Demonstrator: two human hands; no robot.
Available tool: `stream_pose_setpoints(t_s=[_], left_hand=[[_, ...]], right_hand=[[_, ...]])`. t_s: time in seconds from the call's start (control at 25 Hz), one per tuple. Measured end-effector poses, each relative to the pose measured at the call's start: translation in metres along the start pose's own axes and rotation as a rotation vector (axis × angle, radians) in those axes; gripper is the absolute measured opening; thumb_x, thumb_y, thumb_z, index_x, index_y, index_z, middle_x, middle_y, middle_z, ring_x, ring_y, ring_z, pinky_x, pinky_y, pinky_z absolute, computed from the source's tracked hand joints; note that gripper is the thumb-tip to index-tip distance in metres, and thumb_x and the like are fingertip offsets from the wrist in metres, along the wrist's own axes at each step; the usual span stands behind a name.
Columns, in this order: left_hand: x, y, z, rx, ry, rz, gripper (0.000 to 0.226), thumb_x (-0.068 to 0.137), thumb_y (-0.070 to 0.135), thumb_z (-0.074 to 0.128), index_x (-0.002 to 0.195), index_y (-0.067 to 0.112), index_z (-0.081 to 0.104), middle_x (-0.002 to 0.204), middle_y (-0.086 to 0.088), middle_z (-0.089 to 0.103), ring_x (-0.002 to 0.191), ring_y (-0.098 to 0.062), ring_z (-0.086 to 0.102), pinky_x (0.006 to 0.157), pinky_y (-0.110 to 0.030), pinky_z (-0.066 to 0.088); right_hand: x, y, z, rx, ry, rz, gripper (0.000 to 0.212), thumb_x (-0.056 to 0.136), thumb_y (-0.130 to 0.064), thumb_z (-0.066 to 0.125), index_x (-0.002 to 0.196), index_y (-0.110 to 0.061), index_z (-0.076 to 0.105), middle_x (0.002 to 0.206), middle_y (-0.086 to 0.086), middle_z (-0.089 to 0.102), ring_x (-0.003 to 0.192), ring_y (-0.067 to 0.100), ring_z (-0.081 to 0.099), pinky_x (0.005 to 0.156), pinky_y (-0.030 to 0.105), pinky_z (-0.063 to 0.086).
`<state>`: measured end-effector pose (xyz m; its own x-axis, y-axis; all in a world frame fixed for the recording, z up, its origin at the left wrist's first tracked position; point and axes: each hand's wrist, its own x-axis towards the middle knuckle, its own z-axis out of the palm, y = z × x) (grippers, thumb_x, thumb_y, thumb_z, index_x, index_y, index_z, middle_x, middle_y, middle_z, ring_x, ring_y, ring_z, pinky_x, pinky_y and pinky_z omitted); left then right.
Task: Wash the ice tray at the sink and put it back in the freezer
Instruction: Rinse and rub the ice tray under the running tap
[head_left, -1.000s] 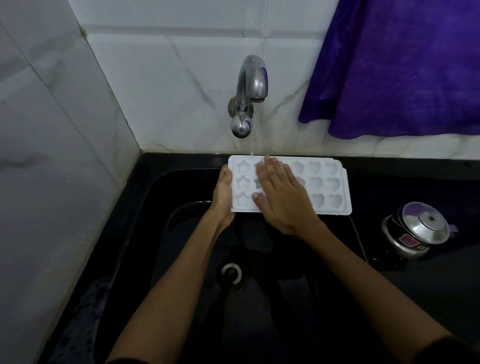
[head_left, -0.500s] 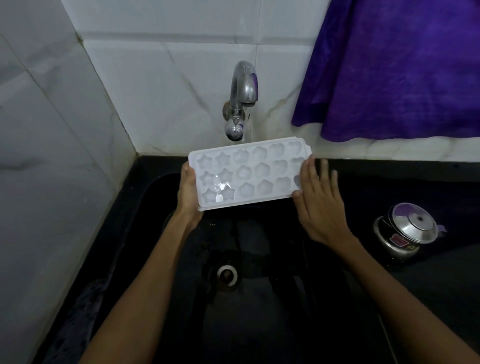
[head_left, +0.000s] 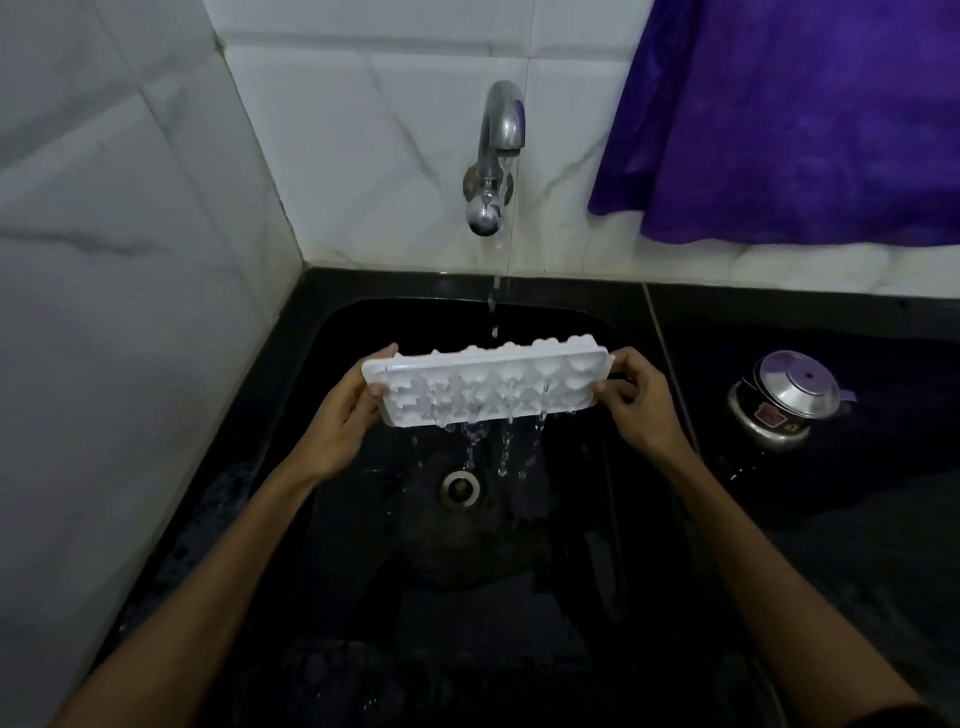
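A white ice tray (head_left: 485, 384) with star and heart shaped cells is held over the black sink (head_left: 363, 332), tipped toward me so water streams from its near edge. My left hand (head_left: 345, 415) grips its left end. My right hand (head_left: 636, 402) pinches its right end with fingers and thumb. A thin trickle of water falls from the chrome tap (head_left: 496, 150) behind the tray. The drain (head_left: 461, 487) lies below the tray.
A steel pot with a lid (head_left: 784, 402) stands on the dark counter right of the sink. A purple cloth (head_left: 789, 114) hangs on the wall at upper right. White marble tile walls close the back and left sides.
The tray was flat under the tap with my right palm on it. Both hands then took its ends, lowered it and tipped it toward me, and water now pours out.
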<state>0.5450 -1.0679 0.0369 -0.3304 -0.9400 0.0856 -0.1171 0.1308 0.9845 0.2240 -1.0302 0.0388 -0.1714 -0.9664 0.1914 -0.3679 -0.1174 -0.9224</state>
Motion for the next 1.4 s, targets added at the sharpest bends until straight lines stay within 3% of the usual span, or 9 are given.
stream_pose_setpoints(t_s=[0.24,0.4,0.56,0.64,0.76,0.88,1.08,1.2,1.4], left_hand=[[-0.050,-0.051,-0.003,0.447,0.028,0.117,0.058,0.092,0.002,0.051,0.128,0.046,0.046,0.124,0.031,0.054,0.119,-0.002,0.053,0.105,-0.021,0.039],[-0.056,-0.027,-0.002,0.533,0.111,0.210,0.063,0.091,0.004,0.053,0.128,0.053,0.041,0.125,0.036,0.049,0.117,0.004,0.053,0.107,-0.021,0.036],[-0.053,0.005,0.001,0.581,0.287,0.492,0.036,0.093,0.013,0.049,0.129,0.011,0.054,0.133,0.030,0.045,0.123,0.012,0.042,0.114,-0.027,0.027],[-0.061,-0.006,0.006,0.507,0.259,0.380,0.040,0.089,0.010,0.052,0.123,0.030,0.059,0.129,0.025,0.051,0.120,0.014,0.044,0.115,-0.030,0.025],[-0.075,-0.027,0.014,0.464,0.111,0.175,0.064,0.086,0.009,0.054,0.108,0.069,0.049,0.113,0.052,0.045,0.115,0.010,0.050,0.109,-0.022,0.032],[-0.066,-0.010,0.012,0.389,0.156,0.170,0.069,0.088,-0.009,0.048,0.113,0.055,0.055,0.115,0.041,0.053,0.117,0.010,0.050,0.103,-0.016,0.039],[-0.022,0.045,0.000,-0.561,0.270,-0.474,0.042,0.093,0.021,0.030,0.130,0.011,0.047,0.122,-0.007,0.059,0.106,-0.025,0.060,0.077,-0.035,0.053],[0.000,0.059,0.000,-0.511,0.265,-0.569,0.044,0.096,0.040,0.036,0.121,0.006,0.049,0.115,-0.010,0.060,0.096,-0.021,0.063,0.062,-0.032,0.058],[0.028,0.057,0.013,-0.384,0.404,-0.517,0.027,0.099,0.021,0.039,0.114,0.006,0.056,0.108,-0.008,0.063,0.091,-0.020,0.063,0.066,-0.032,0.053]], right_hand=[[-0.050,0.038,0.013,-0.230,-0.110,-0.031,0.048,0.077,0.022,0.049,0.065,-0.023,0.040,0.068,-0.002,0.046,0.064,-0.005,0.048,0.063,0.024,0.037],[-0.047,0.020,0.003,-0.312,-0.042,-0.214,0.023,0.075,0.006,0.044,0.065,-0.015,0.045,0.068,0.006,0.051,0.066,0.007,0.047,0.060,0.033,0.035],[-0.038,-0.017,-0.017,-0.283,0.175,-0.443,0.020,0.082,0.004,0.051,0.071,-0.013,0.051,0.073,0.007,0.054,0.072,0.012,0.051,0.068,0.019,0.042],[-0.047,-0.001,-0.011,-0.399,0.158,-0.463,0.022,0.081,0.013,0.053,0.076,-0.007,0.058,0.075,0.003,0.050,0.071,0.009,0.048,0.066,0.022,0.042],[-0.064,0.032,0.003,-0.531,0.087,-0.354,0.022,0.075,0.017,0.057,0.074,-0.005,0.059,0.073,-0.001,0.047,0.064,0.006,0.043,0.056,0.028,0.038],[-0.061,0.020,-0.003,-0.583,0.213,-0.489,0.013,0.076,0.010,0.054,0.078,0.004,0.065,0.071,0.010,0.055,0.058,0.017,0.051,0.049,0.028,0.041],[-0.038,0.002,-0.002,-0.656,0.345,-0.661,0.016,0.080,0.005,0.051,0.076,0.008,0.066,0.077,0.020,0.065,0.061,0.031,0.063,0.048,0.033,0.053],[-0.022,0.006,0.007,-0.717,0.341,-0.695,0.017,0.082,0.001,0.053,0.077,0.007,0.068,0.088,0.026,0.070,0.077,0.036,0.070,0.067,0.041,0.060],[0.014,-0.014,0.008,-0.702,0.129,-0.538,0.021,0.080,0.006,0.051,0.090,0.002,0.068,0.098,0.019,0.069,0.089,0.035,0.068,0.073,0.037,0.057]])
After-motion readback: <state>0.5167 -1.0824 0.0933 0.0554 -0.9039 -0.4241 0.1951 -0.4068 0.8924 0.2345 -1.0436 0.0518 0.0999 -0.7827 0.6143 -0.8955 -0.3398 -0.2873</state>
